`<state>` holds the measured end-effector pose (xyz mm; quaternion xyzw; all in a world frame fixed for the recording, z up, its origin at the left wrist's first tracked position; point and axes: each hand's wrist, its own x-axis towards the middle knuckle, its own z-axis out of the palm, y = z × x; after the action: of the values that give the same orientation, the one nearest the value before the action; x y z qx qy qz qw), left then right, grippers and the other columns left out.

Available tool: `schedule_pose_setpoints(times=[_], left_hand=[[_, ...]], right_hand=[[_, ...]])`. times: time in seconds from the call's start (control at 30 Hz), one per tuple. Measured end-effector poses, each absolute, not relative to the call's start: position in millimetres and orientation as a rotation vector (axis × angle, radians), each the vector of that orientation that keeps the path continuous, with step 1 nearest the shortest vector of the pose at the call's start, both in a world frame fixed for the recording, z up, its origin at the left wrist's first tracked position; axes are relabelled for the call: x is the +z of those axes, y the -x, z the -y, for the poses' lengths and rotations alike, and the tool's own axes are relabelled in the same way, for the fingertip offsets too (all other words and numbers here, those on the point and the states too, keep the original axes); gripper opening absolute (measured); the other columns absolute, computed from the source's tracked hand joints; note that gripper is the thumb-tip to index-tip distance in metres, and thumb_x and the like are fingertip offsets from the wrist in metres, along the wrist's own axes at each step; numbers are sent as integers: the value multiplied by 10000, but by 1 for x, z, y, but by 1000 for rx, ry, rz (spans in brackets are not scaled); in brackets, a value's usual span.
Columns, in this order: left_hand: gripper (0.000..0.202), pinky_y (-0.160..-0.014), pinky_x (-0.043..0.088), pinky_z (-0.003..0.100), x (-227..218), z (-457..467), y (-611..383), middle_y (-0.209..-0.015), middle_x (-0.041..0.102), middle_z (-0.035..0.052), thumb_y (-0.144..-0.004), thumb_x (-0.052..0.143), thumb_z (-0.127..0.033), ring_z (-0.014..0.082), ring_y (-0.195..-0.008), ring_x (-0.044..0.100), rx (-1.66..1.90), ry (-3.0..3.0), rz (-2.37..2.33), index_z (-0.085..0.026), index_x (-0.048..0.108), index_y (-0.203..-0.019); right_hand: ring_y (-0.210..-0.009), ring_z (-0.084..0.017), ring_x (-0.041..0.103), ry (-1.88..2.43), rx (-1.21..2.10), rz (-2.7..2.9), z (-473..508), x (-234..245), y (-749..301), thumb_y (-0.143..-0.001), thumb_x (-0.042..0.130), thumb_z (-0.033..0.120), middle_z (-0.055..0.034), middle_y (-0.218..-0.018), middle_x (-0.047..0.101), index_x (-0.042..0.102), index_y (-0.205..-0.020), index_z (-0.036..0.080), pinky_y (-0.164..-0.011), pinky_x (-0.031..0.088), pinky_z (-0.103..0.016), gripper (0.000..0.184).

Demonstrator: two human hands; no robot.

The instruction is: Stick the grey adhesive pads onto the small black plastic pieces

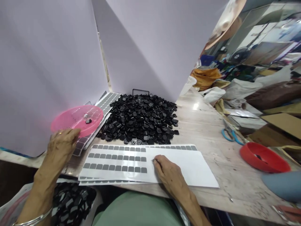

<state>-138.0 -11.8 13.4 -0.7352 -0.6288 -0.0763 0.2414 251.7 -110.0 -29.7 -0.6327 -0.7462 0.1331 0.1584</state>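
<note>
My left hand (63, 142) is closed on the near rim of a shallow pink plastic basket (67, 121), which sits tilted at the left. A small black piece and a pale bit lie in the basket. My right hand (169, 171) rests on a white sticker sheet (185, 163), thumb and forefinger pinched together. Something small and dark shows at those fingertips, too little to make out. Rows of grey stickers (115, 157) cover the sheet's left half, while its right half is bare white. Behind the sheet is a large heap of small black pieces (141, 116).
More sticker sheets (109, 99) lie under and behind the basket. Blue-handled scissors (229, 133) and a red bowl (263, 157) are at the right. Below the table's left edge stands a container of black pieces (71, 201). Pale panels rise behind the heap.
</note>
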Motion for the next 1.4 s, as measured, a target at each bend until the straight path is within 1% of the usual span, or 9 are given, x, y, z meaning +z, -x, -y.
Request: schedule_pose_setpoints(times=[0.1,0.27,0.43,0.57,0.67,0.93,1.1,1.23,1.4], left_hand=[[194,-831,402,373,17,15,133,-1014,657,78,-882,474,-257,259,-946,549,-216,1933,1763,-209,634,-981],[372,-966,380,567,22,34,96,-1348,484,175,-876,529,-341,388,-1272,396,-599,1867,1703,-164,566,-1201],[369,-1061,384,453,-11,65,8,-1401,438,147,-895,526,-281,297,-1357,340,-851,2658,1152,-187,521,-1252],[628,-1033,370,548,-52,79,-38,-1455,387,159,-781,609,-557,383,-1368,298,-437,3027,1050,-265,482,-1323],[688,-1039,328,582,-67,81,-44,-1441,407,174,-747,623,-595,399,-1350,329,-280,3058,1081,-293,464,-1344],[753,-1074,262,573,-70,80,-41,-1482,359,148,-756,642,-557,377,-1378,282,-331,3083,1140,-333,357,-1416],[694,-1098,236,572,-62,81,-42,-1499,332,144,-766,629,-556,365,-1397,245,-315,3183,1178,-298,419,-1376],[680,-1081,246,604,-49,81,-37,-1488,347,152,-748,615,-604,394,-1392,243,-343,3283,1182,-319,460,-1346],[405,-1052,377,388,-33,54,-8,-1395,468,90,-924,478,-354,221,-1312,408,-691,3113,1505,-273,465,-1320]], right_hand=[[-670,-179,600,1854,209,2264,103,-33,-246,-963,322,166,-34,-827,587,501,-922,190,-602,401,-288,185],[-588,-179,553,1892,120,2325,96,-34,-235,-947,362,141,-42,-796,558,505,-886,183,-516,309,-285,162],[-606,-186,557,1891,105,2373,95,-33,-229,-951,388,155,-37,-807,558,508,-897,191,-524,292,-291,136],[-653,-182,582,1876,140,2409,96,-31,-231,-950,420,161,-29,-839,573,509,-904,201,-546,301,-289,108],[-680,-178,589,1875,178,2418,96,-30,-231,-943,440,152,-28,-855,580,512,-907,201,-555,305,-282,95],[-694,-189,586,1858,271,2351,92,-33,-223,-944,395,124,-47,-843,580,519,-905,187,-583,331,-281,144],[-667,-185,566,1790,342,2273,88,-33,-226,-936,392,176,-36,-790,573,519,-854,184,-592,363,-276,152],[-645,-143,521,1520,718,2074,87,-21,-239,-956,399,290,19,-694,522,491,-768,201,-595,400,-221,228],[-700,-162,479,1437,1035,1713,98,-17,-259,-936,442,463,12,-740,495,509,-775,205,-635,387,-244,311]])
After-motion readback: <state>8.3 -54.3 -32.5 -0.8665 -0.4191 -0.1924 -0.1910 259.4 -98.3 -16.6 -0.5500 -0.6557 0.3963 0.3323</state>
